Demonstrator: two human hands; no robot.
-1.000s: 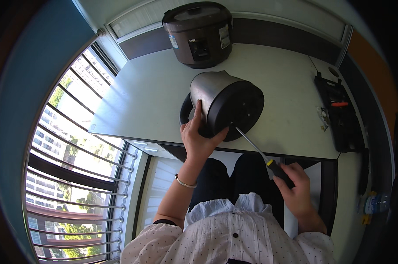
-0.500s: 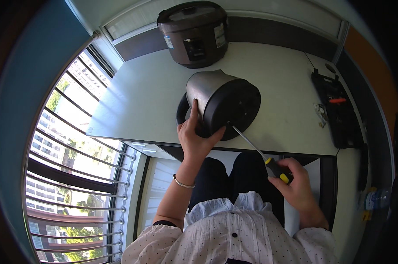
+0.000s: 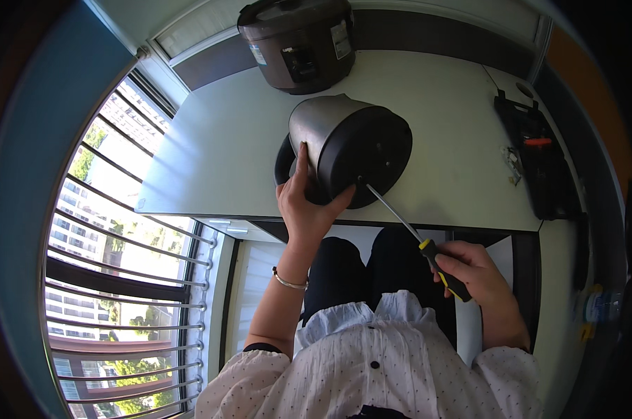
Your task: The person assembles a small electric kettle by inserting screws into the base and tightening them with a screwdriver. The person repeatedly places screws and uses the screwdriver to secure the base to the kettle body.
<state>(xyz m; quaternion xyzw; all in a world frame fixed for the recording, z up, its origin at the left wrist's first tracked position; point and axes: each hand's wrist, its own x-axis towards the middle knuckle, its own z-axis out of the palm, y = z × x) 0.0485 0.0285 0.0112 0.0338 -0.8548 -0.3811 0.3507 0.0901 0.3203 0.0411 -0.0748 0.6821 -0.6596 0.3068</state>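
An electric kettle (image 3: 317,127) with a brushed metal body lies tipped on the table, its round black base (image 3: 372,150) turned toward me and its black handle at the left. My left hand (image 3: 307,206) steadies it, index finger along the metal side and thumb on the edge of the base. In my right hand (image 3: 473,269) is a screwdriver (image 3: 427,248) with a black and yellow handle, fingers wrapped round it. Its thin shaft points up and left, and the tip meets the base near a screw hole close to my left thumb.
A brown rice cooker (image 3: 298,49) stands at the back of the pale table (image 3: 211,146). On the right lie an opened black tool case (image 3: 532,153) with an orange-red piece and a small clear bag (image 3: 510,165). A barred window (image 3: 131,244) is at the left.
My right hand has shifted its grip on the screwdriver, whose handle now shows turned. The whole view has moved slightly, with the table and kettle appearing higher.
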